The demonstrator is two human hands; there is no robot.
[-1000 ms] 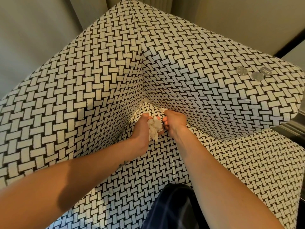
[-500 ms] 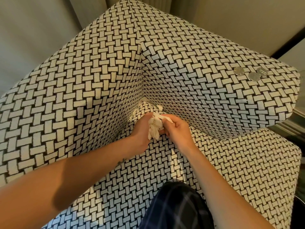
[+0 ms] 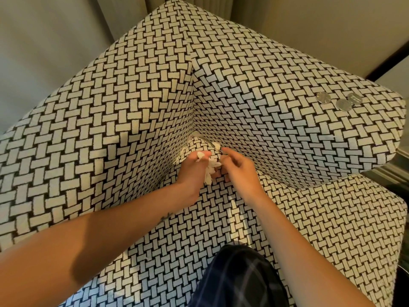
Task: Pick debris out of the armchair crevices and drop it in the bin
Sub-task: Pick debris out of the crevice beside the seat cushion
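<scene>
Where the seat cushion meets the inner corner of the armchair (image 3: pixel 137 111), a crumpled white wad (image 3: pixel 210 168) of tissue-like paper is grasped in the left hand (image 3: pixel 192 171). Its fingers curl round the upper part of the wad, and a loose tail hangs below the palm, just above the seat. A further white fragment shows at the fingertips of the same hand.

The right hand (image 3: pixel 240 171) lies just beside the wad, on its right. Its index finger (image 3: pixel 224 150) extends toward the corner while the other fingers are partly curled next to the paper. Whether this hand pinches anything cannot be told.

A small white scrap (image 3: pixel 216 146) sits in the crevice between the seat and the right-hand upright panel, just beyond that index fingertip.

The upholstery carries a black-and-cream basket-weave pattern on the seat, both upright panels and their tops. Three silver coins (image 3: pixel 343 105) lie close together on the flat top of the right-hand panel, well apart from the hands.

Both forearms are bare, and the left one bears a small dark mark (image 3: pixel 166 216) near the wrist. A knee in dark checked fabric (image 3: pixel 239 278) rests at the front of the seat. Pale curtain folds (image 3: pixel 124 16) hang behind the chair.
</scene>
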